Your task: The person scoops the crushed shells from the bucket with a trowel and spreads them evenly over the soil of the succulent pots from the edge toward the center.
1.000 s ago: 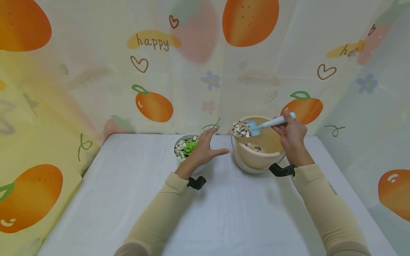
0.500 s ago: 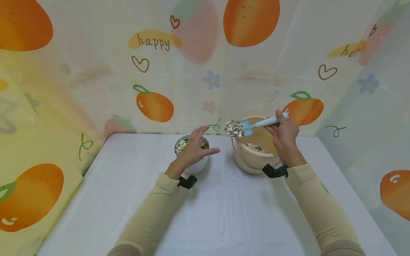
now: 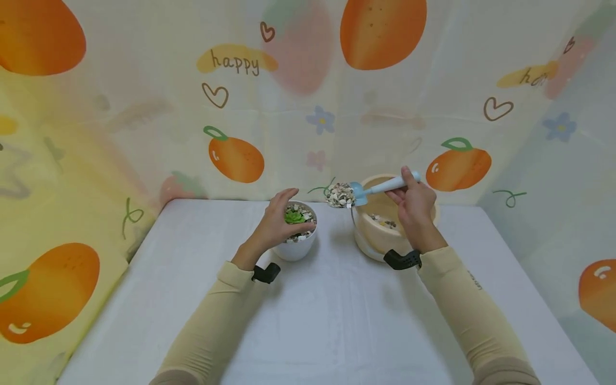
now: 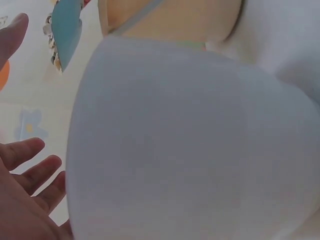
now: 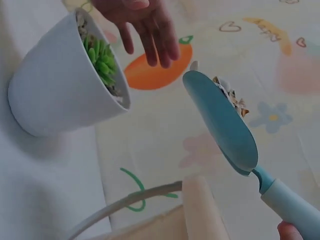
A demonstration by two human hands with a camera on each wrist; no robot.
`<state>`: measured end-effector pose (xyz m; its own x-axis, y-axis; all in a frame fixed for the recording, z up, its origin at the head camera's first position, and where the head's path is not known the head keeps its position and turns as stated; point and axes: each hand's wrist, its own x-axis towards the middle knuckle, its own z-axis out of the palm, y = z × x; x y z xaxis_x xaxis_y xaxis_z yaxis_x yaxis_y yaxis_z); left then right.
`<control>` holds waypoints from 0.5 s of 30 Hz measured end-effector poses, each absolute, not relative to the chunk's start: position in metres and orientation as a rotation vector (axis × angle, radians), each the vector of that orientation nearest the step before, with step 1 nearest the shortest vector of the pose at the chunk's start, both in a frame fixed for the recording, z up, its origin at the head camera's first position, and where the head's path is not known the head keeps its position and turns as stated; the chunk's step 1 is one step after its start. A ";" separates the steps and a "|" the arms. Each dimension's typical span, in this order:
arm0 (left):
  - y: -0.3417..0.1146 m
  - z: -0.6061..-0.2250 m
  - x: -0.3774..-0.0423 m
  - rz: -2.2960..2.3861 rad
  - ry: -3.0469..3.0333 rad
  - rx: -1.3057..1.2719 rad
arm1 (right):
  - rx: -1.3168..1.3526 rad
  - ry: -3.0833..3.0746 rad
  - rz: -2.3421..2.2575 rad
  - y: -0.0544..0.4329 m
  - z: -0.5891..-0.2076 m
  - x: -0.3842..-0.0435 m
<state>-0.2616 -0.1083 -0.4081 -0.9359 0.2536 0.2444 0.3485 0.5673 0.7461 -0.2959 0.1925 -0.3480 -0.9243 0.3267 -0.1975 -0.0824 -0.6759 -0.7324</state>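
Observation:
In the head view my right hand (image 3: 416, 209) grips the handle of a small blue trowel (image 3: 385, 186), whose scoop is heaped with pebbles (image 3: 340, 195). The scoop hangs in the air between the beige bucket (image 3: 370, 235) and the white flowerpot (image 3: 294, 251). A green succulent (image 3: 294, 215) stands in the pot among pebbles. My left hand (image 3: 271, 224) is held at the pot's left side and over its rim, fingers and thumb spread; contact is hard to tell. In the right wrist view the trowel's blue underside (image 5: 222, 122) is tilted, with pebbles along its edge.
Some pebbles (image 3: 382, 220) lie inside the bucket, which has a grey handle (image 5: 125, 202). A white cloth (image 3: 327, 321) covers the table. Behind it hangs a curtain (image 3: 289, 149) printed with oranges.
The loaded trowel and my right hand have moved left, from above the bucket to beyond its rim. My left hand has shifted left across the pot, uncovering the succulent.

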 end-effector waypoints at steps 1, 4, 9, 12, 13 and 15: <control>-0.110 -0.408 -0.262 -1.314 -2.686 -0.517 | -0.473 -1.148 2.640 0.191 -0.348 -0.296; -0.116 -0.409 -0.263 -1.296 -2.697 -0.518 | -0.493 -1.200 2.631 0.184 -0.348 -0.295; -0.127 -0.413 -0.264 -1.282 -2.704 -0.516 | -0.483 -1.233 2.633 0.173 -0.349 -0.297; -0.133 -0.416 -0.264 -1.291 -2.710 -0.493 | -0.474 -1.220 2.638 0.167 -0.352 -0.299; -0.135 -0.417 -0.263 -1.297 -2.713 -0.485 | -0.469 -1.225 2.634 0.164 -0.352 -0.299; -0.139 -0.418 -0.263 -1.311 -2.720 -0.472 | -0.467 -1.220 2.640 0.160 -0.354 -0.301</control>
